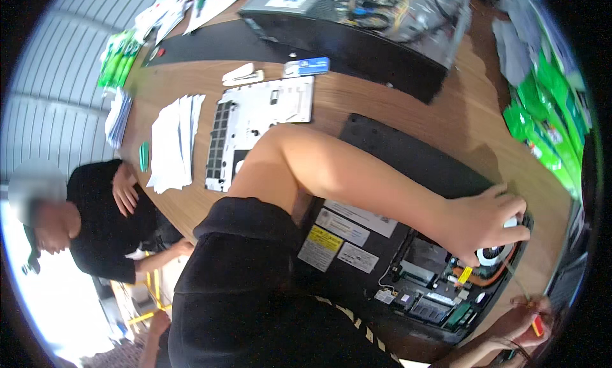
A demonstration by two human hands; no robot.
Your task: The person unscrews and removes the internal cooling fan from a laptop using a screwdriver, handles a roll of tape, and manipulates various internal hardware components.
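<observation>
An opened black laptop [370, 291] lies on the wooden table in front of me, its circuit boards, copper heat pipe and stickers exposed. My left hand [488, 224] reaches across to its far right corner, fingers and thumb bent around the round cooling fan [494, 256], which is partly covered by the hand. Lower at the right, my right hand [526, 323] is closed around a screwdriver [537, 325] with a red and yellow handle. Its thin shaft points up toward the fan; I cannot tell whether the tip touches anything.
A white panel with a black grid [261, 125] lies beyond my left arm, near papers [175, 145] and a blue box [306, 66]. An open computer case [350, 43] stands at the back. Green packages [542, 132] sit at right. Another person [105, 208] is at left.
</observation>
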